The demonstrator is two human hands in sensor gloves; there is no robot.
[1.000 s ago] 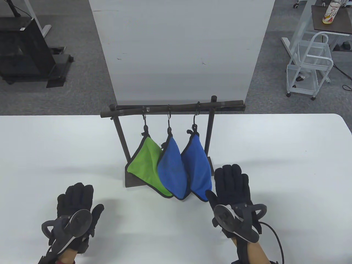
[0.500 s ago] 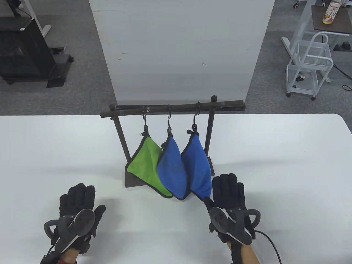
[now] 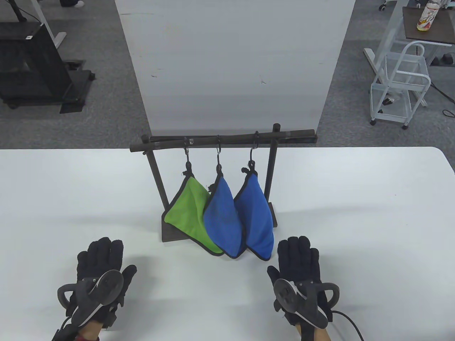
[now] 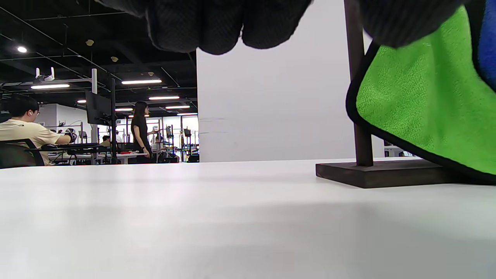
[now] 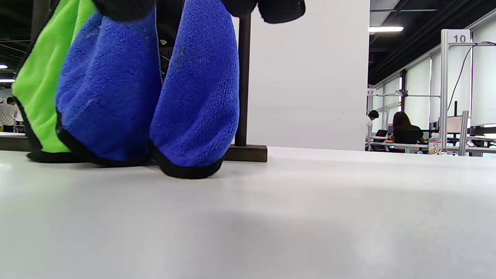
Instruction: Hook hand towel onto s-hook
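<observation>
A dark wooden rack (image 3: pixel 220 139) stands mid-table. A green towel (image 3: pixel 186 209) and two blue towels (image 3: pixel 221 220) (image 3: pixel 256 213) hang from its bar, each on an S-hook (image 3: pixel 186 151). My left hand (image 3: pixel 101 263) rests flat and open on the table, front left, holding nothing. My right hand (image 3: pixel 298 259) lies flat and open just in front of the right blue towel, apart from it. In the left wrist view the green towel (image 4: pixel 422 97) hangs beside the rack post. In the right wrist view the blue towels (image 5: pixel 193 97) reach the table.
A tall white board (image 3: pixel 231 64) stands behind the rack. The rack's dark base (image 3: pixel 177 232) sits under the towels. The white table (image 3: pixel 373 213) extends to both sides. A white cart (image 3: pixel 398 88) and dark desk stands stand on the floor beyond.
My right hand has drawn back toward me from beside the right blue towel and now lies flat on the table. My left hand has barely moved.
</observation>
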